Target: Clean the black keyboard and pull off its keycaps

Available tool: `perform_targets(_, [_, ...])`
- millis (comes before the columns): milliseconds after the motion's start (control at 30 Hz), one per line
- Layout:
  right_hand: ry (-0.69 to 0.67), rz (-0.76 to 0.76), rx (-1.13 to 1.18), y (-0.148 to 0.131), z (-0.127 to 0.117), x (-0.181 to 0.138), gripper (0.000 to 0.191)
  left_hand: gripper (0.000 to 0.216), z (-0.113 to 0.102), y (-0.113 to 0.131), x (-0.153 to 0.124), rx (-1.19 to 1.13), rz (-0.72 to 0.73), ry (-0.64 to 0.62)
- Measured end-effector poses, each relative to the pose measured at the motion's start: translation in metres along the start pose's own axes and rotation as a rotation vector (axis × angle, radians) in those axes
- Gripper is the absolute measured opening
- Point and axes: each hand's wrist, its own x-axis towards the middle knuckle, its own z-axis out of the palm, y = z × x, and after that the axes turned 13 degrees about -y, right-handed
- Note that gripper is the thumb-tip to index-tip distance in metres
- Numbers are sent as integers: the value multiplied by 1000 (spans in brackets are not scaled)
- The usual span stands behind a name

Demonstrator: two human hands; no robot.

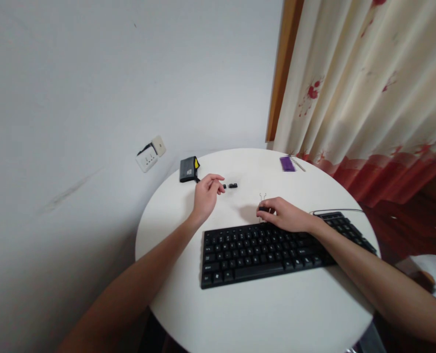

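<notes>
A black keyboard (265, 250) lies across the round white table (254, 314). My right hand (286, 214) rests just behind its top edge, fingers closed on a small black binder clip (263, 206) whose wire handles stick up. My left hand (205, 193) hovers over the table farther left, fingers curled and pinched, next to a few small black keycaps (231, 186) lying loose on the table. Whether it holds one I cannot make out.
A black pouch with a yellow edge (188, 169) sits at the table's back left. A purple item (287, 163) and a thin stick lie at the back right. A wall socket (150, 154) is on the wall; curtains (368, 83) hang to the right.
</notes>
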Motion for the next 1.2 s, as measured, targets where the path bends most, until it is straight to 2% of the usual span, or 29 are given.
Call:
perform_targets(133, [13, 67, 16, 5, 8, 4, 37, 16, 1, 1, -1, -2, -10, -4])
perform_targets(367, [129, 148, 45, 10, 18, 10, 41, 17, 4, 2, -3, 26, -13, -18])
perform_targets(733, [280, 219, 372, 25, 27, 24, 42, 18, 7, 2, -4, 33, -31, -72])
perform_targets(833, [380, 183, 473, 21, 26, 24, 41, 17, 8, 4, -6, 38, -51, -155])
perform_targets(967, [452, 88, 539, 13, 26, 24, 42, 16, 15, 10, -13, 123, -38, -375])
perform_targets(1200, [376, 49, 459, 10, 28, 21, 42, 22, 29, 19, -26, 333, 61, -614])
